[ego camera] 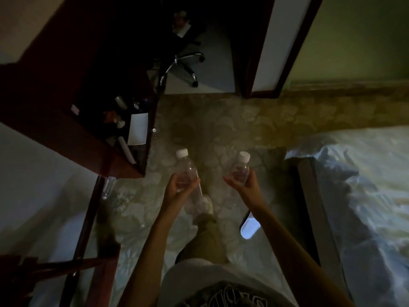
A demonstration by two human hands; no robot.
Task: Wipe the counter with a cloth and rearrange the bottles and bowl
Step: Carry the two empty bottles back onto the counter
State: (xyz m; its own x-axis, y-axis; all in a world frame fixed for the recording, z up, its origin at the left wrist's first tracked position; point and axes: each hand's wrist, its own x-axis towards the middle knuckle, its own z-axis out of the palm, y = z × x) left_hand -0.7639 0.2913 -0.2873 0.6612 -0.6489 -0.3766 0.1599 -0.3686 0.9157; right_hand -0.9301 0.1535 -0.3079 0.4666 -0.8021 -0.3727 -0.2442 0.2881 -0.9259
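The person stands on the patterned carpet, arms out in front. The left hand [177, 187] grips a clear plastic bottle with a white cap [185, 168], fingers curled round its lower half. The right hand [242, 185] grips a second clear bottle with a white cap [240, 168] the same way. Both bottles tip a little away from the body, and both look empty or close to it; the room is too dark to be sure.

I think this is the moving-the-bottles step, with the bottles carried through the air, not yet set down. The next move needs a free spot on the dark wooden counter [106, 120], which lies ahead and to the left of the left hand. It holds a white sheet of paper [138, 129] and some small dim things I cannot name. I cannot see a cloth or a bowl. Another clear bottle [108, 187] lies on the floor, left of the left hand, below the counter's corner.
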